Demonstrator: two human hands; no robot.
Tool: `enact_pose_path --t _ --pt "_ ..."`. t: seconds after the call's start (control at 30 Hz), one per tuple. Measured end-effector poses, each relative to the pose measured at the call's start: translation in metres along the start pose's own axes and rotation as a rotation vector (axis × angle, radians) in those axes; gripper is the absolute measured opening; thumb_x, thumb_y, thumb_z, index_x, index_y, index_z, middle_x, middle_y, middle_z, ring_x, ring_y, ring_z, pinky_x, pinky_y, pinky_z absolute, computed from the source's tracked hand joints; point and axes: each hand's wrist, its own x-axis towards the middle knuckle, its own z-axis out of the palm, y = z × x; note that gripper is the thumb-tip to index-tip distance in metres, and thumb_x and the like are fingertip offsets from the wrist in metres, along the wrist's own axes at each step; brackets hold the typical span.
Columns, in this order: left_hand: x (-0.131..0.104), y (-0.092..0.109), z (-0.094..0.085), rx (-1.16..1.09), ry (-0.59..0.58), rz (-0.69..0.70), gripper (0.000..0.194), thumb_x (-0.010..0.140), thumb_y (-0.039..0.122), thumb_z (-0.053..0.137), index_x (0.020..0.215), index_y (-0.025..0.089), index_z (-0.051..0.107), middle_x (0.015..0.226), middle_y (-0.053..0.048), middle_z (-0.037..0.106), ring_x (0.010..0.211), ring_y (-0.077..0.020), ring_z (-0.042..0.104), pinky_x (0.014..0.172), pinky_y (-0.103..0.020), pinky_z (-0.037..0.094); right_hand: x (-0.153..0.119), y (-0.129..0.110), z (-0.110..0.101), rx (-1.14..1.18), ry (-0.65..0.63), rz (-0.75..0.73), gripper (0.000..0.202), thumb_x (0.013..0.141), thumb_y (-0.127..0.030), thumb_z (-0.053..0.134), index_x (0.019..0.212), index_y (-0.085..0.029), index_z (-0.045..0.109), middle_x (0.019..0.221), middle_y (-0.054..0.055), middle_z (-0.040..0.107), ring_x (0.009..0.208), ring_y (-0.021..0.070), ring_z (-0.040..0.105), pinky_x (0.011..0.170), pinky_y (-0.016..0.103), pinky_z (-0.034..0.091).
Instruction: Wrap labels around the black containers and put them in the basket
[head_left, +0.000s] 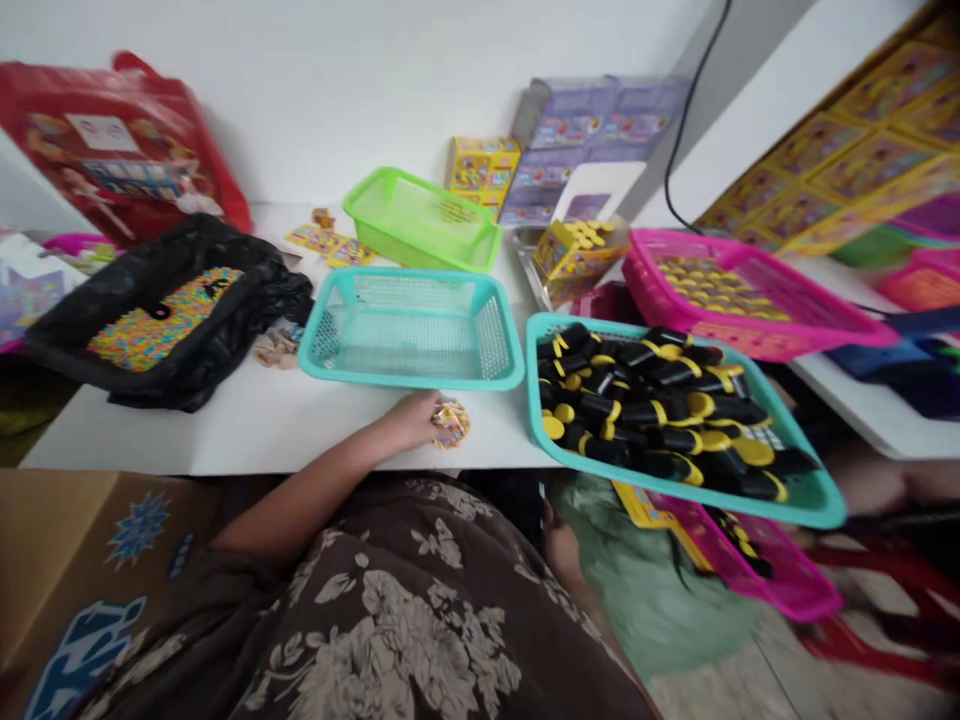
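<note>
My left hand (414, 420) rests near the table's front edge with its fingers closed on a round bundle of small multicoloured pieces (454, 424). What exactly the pieces are is too small to tell. Just behind it stands a turquoise mesh basket (411, 382), its bottom showing. My right hand (561, 545) hangs below the table edge beside my body, and its fingers are too dark and blurred to read. To the right, a second turquoise basket (821, 500) is heaped with black tubes with yellow caps (660, 410).
A container lined with a black bag (262, 300) holds colourful beads (165, 320). Behind are a green basket (420, 250), yellow boxes (484, 165) and purple boxes (562, 130). A pink basket (780, 335) stands right. A cardboard box (75, 560) lies below left.
</note>
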Motion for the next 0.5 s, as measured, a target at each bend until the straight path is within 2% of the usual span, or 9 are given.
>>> enact_pose_path --t 0.1,0.2,0.3,0.4,0.5 --pt "-0.011 -0.016 0.003 0.034 0.182 0.056 0.042 0.074 0.028 0.075 0.113 0.018 0.066 0.111 -0.011 0.07 0.099 -0.0271 0.065 0.087 -0.038 0.051 -0.005 0.001 -0.003 0.036 0.036 0.128 0.052 0.094 -0.047 0.024 0.092 -0.023 0.071 0.086 0.016 0.073 0.089 0.0323 0.073 0.079 0.041 0.055" --pt "-0.025 -0.034 0.006 -0.006 0.335 0.071 0.03 0.084 0.021 0.063 0.114 0.019 0.068 0.099 -0.008 0.07 0.083 -0.0201 0.067 0.077 -0.033 0.053 -0.005 0.001 -0.003 0.038 -0.002 0.183 0.053 0.094 -0.048 0.024 0.095 -0.022 0.07 0.091 0.016 0.074 0.093 0.0315 0.073 0.082 0.04 0.054" --pt "-0.036 -0.048 0.007 -0.074 0.464 0.071 0.023 0.087 0.019 0.059 0.107 0.019 0.07 0.085 -0.004 0.068 0.066 -0.0146 0.063 0.066 -0.028 0.052 -0.002 0.002 -0.003 0.02 -0.033 0.213 0.056 0.094 -0.048 0.022 0.097 -0.019 0.07 0.095 0.019 0.074 0.095 0.0334 0.072 0.084 0.042 0.054" --pt "-0.042 -0.053 0.006 -0.096 0.574 0.101 0.016 0.086 0.023 0.062 0.099 0.018 0.071 0.074 -0.001 0.065 0.059 -0.0127 0.059 0.06 -0.026 0.049 0.001 0.002 -0.002 -0.009 -0.039 0.223 0.057 0.093 -0.046 0.021 0.101 -0.018 0.07 0.1 0.02 0.073 0.104 0.0349 0.07 0.088 0.044 0.053" --pt "-0.045 -0.048 0.005 -0.075 0.622 0.209 0.01 0.086 0.025 0.064 0.091 0.019 0.07 0.071 -0.001 0.063 0.06 -0.0123 0.057 0.059 -0.025 0.046 0.004 0.002 0.0 -0.05 -0.037 0.248 0.06 0.093 -0.045 0.018 0.106 -0.016 0.069 0.108 0.022 0.072 0.113 0.0346 0.066 0.095 0.044 0.051"
